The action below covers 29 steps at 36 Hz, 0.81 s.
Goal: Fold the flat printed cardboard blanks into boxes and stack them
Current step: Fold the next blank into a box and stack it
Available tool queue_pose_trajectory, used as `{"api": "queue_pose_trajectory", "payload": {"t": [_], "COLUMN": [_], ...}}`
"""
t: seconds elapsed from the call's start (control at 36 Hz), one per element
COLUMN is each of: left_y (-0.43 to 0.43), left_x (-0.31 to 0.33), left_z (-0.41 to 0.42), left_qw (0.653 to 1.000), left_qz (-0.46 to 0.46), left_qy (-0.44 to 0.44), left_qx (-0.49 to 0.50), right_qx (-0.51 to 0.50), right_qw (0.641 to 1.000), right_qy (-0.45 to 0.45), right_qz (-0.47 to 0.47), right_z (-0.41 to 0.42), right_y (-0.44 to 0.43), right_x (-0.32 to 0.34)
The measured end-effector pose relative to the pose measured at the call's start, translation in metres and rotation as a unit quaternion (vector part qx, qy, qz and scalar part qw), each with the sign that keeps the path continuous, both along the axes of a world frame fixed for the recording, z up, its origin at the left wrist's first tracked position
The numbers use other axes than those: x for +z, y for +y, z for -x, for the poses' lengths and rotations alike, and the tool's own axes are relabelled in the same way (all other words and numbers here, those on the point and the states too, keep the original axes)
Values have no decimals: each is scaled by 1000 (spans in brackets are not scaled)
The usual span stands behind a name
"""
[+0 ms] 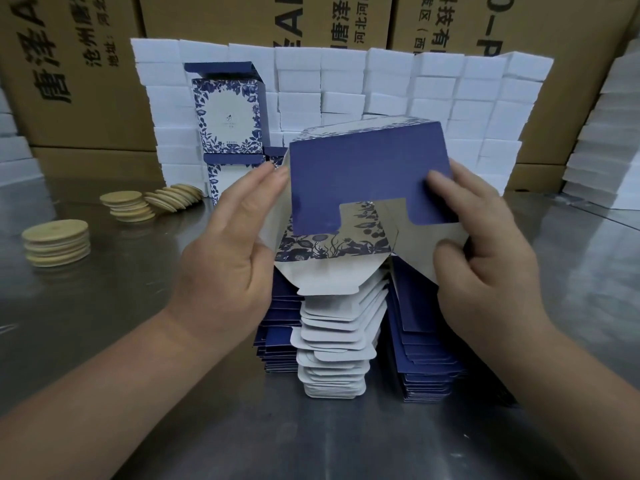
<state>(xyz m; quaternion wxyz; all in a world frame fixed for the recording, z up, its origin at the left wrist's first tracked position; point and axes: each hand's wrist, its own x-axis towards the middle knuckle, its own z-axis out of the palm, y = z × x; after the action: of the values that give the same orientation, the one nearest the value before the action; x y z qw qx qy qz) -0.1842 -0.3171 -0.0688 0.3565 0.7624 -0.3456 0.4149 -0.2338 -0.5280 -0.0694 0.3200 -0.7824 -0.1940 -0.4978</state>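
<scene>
**Bottom end faces the worker; lock tab hangs low, between the hands**

Half-folded box (367, 133) held up over the stack of flat blanks (332, 358), its open bottom end turned toward the person, its body running away toward the wall.

Left hand (225, 251): fingers straight and together, flat against the box's left side.

Right hand (485, 251): fingers curled over the blue flap (363, 174), pressing it in; thumb on the white side flap (426, 244).

White tab flap (325, 278) hangs below the blue flap's notch (not yet tucked), just beside the heel of the left hand, which is nearer. Likely next: swing the tab up into the notch.

Finished boxes (228, 105) stand stacked at the back left of the steel table (104, 306).
</scene>
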Motion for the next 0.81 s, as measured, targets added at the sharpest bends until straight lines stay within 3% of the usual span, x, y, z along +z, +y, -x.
{"api": "queue_pose_trajectory", "payload": {"t": [0.22, 0.42, 0.64, 0.81], "left_y": [-1, -3, -5, -1], "left_x": [3, 4, 3, 4], "left_z": [3, 6, 5, 5], "left_qw": [999, 997, 993, 997], "left_qz": [-44, -32, -14, -24], "left_qy": [24, 43, 54, 27], "left_qx": [-4, 61, 105, 68], "right_qx": [-27, -26, 30, 65], "right_qw": [998, 998, 1000, 983], "right_qy": [-10, -11, -8, 44], "right_qz": [60, 61, -2, -166], "right_z": [-1, 1, 6, 4], "right_y": [-3, 3, 4, 2], "right_x": [2, 4, 4, 9]}}
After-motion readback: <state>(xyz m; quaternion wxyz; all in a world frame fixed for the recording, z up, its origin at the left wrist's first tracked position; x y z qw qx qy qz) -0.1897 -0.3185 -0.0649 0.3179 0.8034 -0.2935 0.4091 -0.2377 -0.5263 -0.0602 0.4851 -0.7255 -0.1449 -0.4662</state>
